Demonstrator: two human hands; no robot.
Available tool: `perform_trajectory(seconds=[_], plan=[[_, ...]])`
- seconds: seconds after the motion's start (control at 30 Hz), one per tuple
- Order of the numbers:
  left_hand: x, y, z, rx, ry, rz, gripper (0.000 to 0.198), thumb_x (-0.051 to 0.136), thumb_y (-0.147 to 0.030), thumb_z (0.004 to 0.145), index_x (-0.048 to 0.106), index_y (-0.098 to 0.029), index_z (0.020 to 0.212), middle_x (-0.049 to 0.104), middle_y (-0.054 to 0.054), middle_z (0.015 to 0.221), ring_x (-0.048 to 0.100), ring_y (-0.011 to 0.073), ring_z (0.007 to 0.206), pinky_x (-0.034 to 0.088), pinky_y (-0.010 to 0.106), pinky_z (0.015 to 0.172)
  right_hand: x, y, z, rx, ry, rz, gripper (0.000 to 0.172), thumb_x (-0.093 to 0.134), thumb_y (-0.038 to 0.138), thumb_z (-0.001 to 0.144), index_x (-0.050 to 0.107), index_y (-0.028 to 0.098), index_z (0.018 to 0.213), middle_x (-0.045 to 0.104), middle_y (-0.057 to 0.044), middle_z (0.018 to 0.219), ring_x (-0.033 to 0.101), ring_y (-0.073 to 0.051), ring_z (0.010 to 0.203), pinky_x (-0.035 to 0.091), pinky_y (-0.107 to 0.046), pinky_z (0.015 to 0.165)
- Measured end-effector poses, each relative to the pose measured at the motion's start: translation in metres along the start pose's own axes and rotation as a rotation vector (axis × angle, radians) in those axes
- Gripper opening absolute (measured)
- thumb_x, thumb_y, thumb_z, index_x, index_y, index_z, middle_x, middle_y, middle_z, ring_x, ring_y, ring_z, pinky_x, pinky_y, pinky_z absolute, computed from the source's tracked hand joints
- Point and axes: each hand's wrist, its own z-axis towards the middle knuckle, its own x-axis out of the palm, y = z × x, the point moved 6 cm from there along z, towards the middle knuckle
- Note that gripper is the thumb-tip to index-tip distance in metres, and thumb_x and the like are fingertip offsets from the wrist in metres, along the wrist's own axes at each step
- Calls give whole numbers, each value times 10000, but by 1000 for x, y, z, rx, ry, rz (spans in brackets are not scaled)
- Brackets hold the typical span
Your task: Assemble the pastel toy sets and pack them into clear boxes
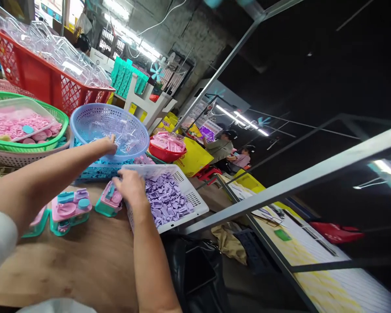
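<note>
My left hand (110, 145) reaches over the near rim of a blue round basket (81, 114) that holds clear plastic pieces (127, 137). Its fingers are mostly hidden, so a hold cannot be made out. Lower down, my right hand (130, 186) has its fingers apart, between a small pink and teal toy set (109, 200) and the corner of a white basket (190, 191). Purple plastic pieces (166, 200) fill that basket. Another pink and teal toy set (70, 211) stands to the left on the brown table (81, 261), with a third partly behind my left arm.
A red crate (39, 74) of clear plastic covers stands at the back left. Nearer are a green basket (60, 117) of pink pieces and a red basket (167, 154) of pink parts. A metal post (280, 187) slants across the right. A black bag (195, 269) sits beside the table.
</note>
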Motion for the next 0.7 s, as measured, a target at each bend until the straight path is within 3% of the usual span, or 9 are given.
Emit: perform_trajectory(seconds=[0.1, 0.17, 0.23, 0.3, 0.37, 0.43, 0.57, 0.7], plan=[[7, 3, -28, -4, -26, 129, 474, 627, -235, 841, 665, -44, 1273, 205, 295, 1657, 424, 506, 1366, 438, 588, 1046, -50, -15, 34, 32, -321, 27, 356, 497, 331, 1027, 661, 193, 1312, 699, -139, 1265, 651, -275, 1200, 525, -399, 1024], [6, 3, -44, 17, -68, 202, 474, 513, -160, 892, 625, -8, 1326, 108, 296, 1680, 405, 492, 1385, 444, 556, 1051, -65, -13, 63, -11, -446, 9, 433, 549, 313, 1008, 582, 155, 1410, 591, -181, 1418, 544, -301, 1340, 472, -413, 1091], [3, 3, -52, 23, -84, 256, 458, 455, -126, 907, 647, -36, 1313, 155, 271, 1673, 450, 448, 1357, 478, 502, 1018, -62, -12, 94, 5, -411, 5, 617, 625, 373, 973, 457, 145, 1521, 454, -222, 1544, 451, -345, 1425, 439, -457, 1125], [-1, 2, -52, 25, -68, 283, 419, 442, -130, 916, 708, -83, 1236, 299, 238, 1620, 501, 399, 1308, 501, 451, 985, -48, -13, 120, 92, -255, 42, 720, 622, 464, 965, 386, 141, 1563, 429, -254, 1555, 458, -370, 1421, 437, -502, 1120], [-5, 1, -47, 32, -41, 292, 386, 447, -149, 924, 751, -115, 1160, 423, 216, 1536, 523, 374, 1271, 504, 428, 973, -31, -17, 136, 169, -94, 101, 637, 539, 488, 995, 450, 137, 1518, 518, -248, 1481, 532, -357, 1360, 462, -511, 1094], [-10, 0, -40, 37, -24, 293, 378, 457, -162, 925, 762, -126, 1146, 479, 211, 1481, 509, 378, 1277, 497, 432, 978, -20, -22, 143, 195, -19, 135, 512, 491, 414, 1005, 536, 152, 1443, 562, -217, 1447, 578, -328, 1318, 483, -483, 1079], [-15, -3, -30, 51, 7, 278, 391, 503, -175, 894, 755, -141, 1190, 543, 205, 1409, 477, 380, 1300, 474, 441, 994, -12, -35, 145, 240, -92, 155, 449, 572, 311, 932, 609, 148, 1348, 557, -207, 1437, 603, -303, 1278, 511, -416, 1047], [-21, -8, -26, 67, 19, 287, 393, 535, -231, 889, 745, -177, 1217, 575, 170, 1396, 498, 356, 1285, 472, 435, 1003, -17, -36, 142, 226, -279, 86, 364, 552, 204, 928, 643, 140, 1274, 540, -194, 1408, 582, -310, 1258, 521, -433, 1018]])
